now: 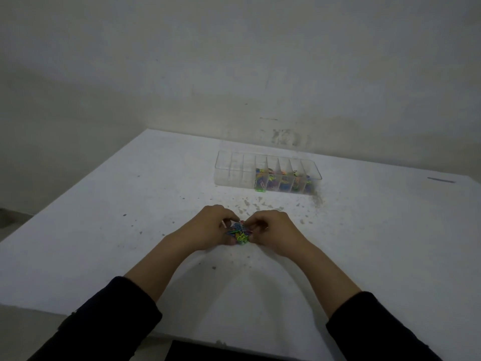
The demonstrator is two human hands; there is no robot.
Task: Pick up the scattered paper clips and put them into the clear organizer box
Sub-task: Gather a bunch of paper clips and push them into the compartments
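Both hands are cupping the pile of paper clips on the table, left hand and right hand curling their fingers round it, with the clear organizer box lying ahead, slightly rightward, nearer the right hand.

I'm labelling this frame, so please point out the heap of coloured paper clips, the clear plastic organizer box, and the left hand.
Heap of coloured paper clips (239, 232), head view: middle of the pile between the hands.
Clear plastic organizer box (229, 168), head view: an unfilled left compartment wall.
Left hand (208, 225), head view: back of the hand.
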